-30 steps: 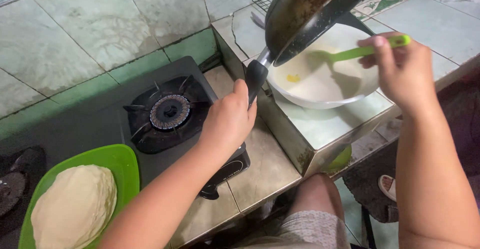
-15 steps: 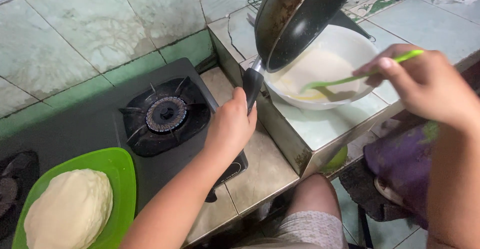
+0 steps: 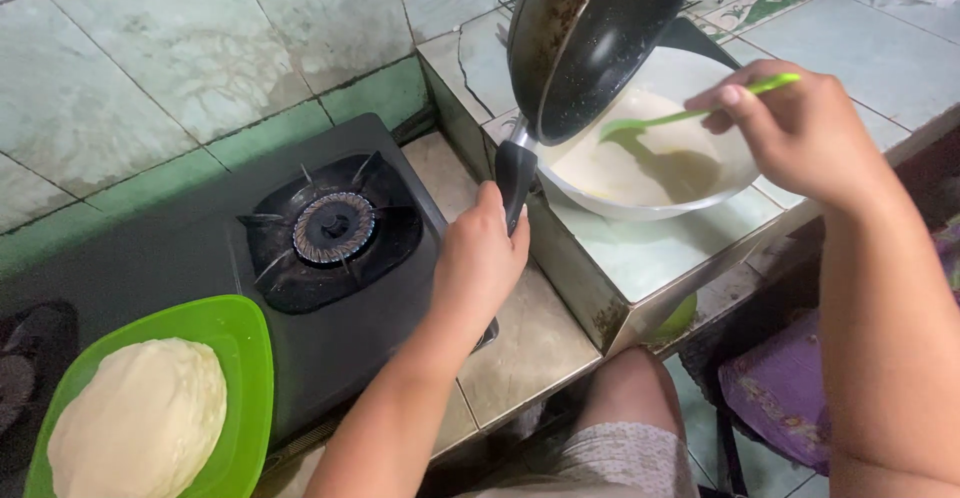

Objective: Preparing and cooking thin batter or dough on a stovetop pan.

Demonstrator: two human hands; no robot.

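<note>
Head view, near to far. Knee [image 3: 625, 398] and grey shorts [image 3: 600, 463]: bottom edge, below the bench [image 3: 520, 348].

Green plate [image 3: 245, 358]: lower left, carrying a stack of pale flat rounds [image 3: 140, 423], unmoved from a second ago.

Left hand [image 3: 480, 258]: closed around the black handle [image 3: 513, 173] of the pan, fingers wrapped, forearm reaching up from below.

Stove [image 3: 160, 258]: dark, one burner [image 3: 333, 228] bare and showing no flame, just left of the left hand.

Pan [image 3: 600, 38]: lifted off the stove, tipped steeply on edge, dark inner face towards the bowl, its lower rim just over the bowl's near left side. It has come lower and closer to the bowl within the last second.

Bowl [image 3: 740, 173]: white, on a steel-topped block [image 3: 640, 258] right of the stove, holding pale batter [image 3: 620, 163].

Right hand [image 3: 800, 128]: closed on the end of a green spoon [image 3: 700, 113], pinched between thumb and fingers. The spoon's head now dips into the batter, where a second ago it lay higher across the bowl. Judged reading: batter is being loaded for the pan.

Tiled wall [image 3: 150, 68] and floor [image 3: 880, 48]: beyond, with small items too far off to tell.
</note>
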